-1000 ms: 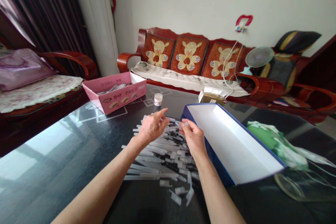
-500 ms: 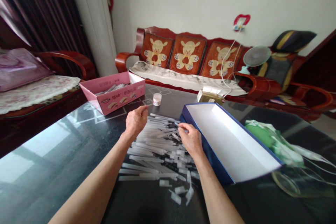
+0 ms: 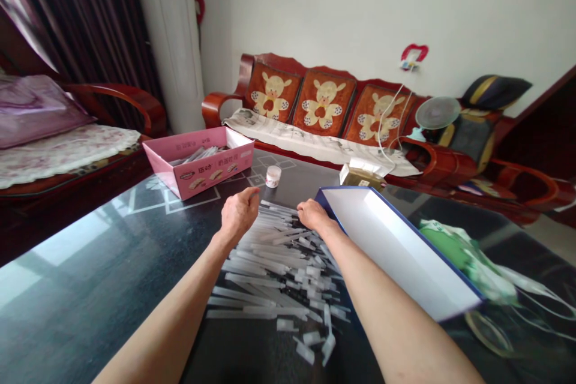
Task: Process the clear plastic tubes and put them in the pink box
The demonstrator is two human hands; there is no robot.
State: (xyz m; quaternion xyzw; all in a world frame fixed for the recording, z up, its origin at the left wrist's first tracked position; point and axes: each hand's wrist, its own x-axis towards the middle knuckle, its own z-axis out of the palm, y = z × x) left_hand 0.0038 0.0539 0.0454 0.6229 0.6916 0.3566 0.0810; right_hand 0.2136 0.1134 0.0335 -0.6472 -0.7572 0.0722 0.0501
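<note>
Left hand open, right hand grip unclear, both at the far edge of clear plastic strips on a dark glass tabletop

- A pink cardboard box printed with snack pictures is standing on the glossy black table.
- A small white jar is standing on the table.
- A tan paper packet is sitting at the table's far edge.
- A crumpled green-and-white cloth is lying on the table.
- A red wooden sofa with bear-patterned cushions is standing beyond the table.
- A round white electric fan is standing beyond the table.
</note>
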